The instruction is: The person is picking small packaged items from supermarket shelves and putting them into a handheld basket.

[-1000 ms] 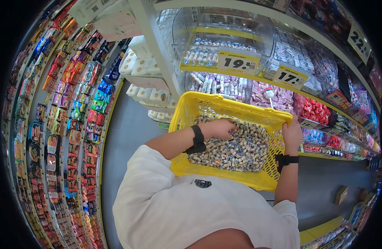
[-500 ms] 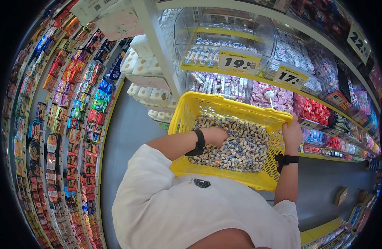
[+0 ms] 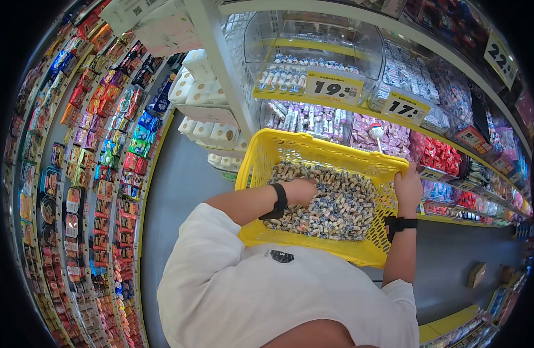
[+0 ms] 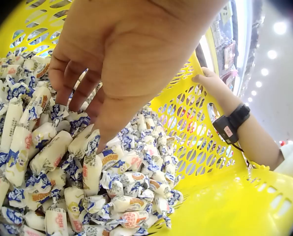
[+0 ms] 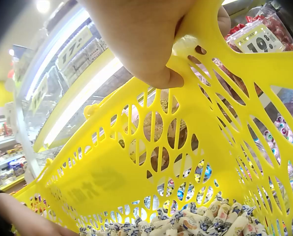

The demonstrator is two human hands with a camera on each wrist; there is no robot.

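A yellow shopping basket (image 3: 313, 239) is filled with many wrapped candies (image 3: 348, 203), pale pieces in white and blue twist wrappers. My left hand (image 3: 300, 191) reaches down into the candies on the basket's left side. In the left wrist view, fingers of this left hand (image 4: 131, 59) point down among the candies (image 4: 53, 152), the thumb apart from them and its tip against a piece; the other fingertips are partly hidden. My right hand (image 3: 408, 184) grips the basket's right rim at the far corner, its thumb (image 5: 166, 81) over the inner side in the right wrist view.
Shelves with clear candy bins (image 3: 313, 52) and price tags (image 3: 335, 87) stand just beyond the basket. White paper packs (image 3: 212, 136) are stacked left of them. A long snack shelf (image 3: 93, 174) runs down the left. A box (image 3: 477, 273) lies on the floor at right.
My left hand has moved slightly left and lower into the candies, its fingertips now hidden in the head view. The right hand has stayed on the rim.
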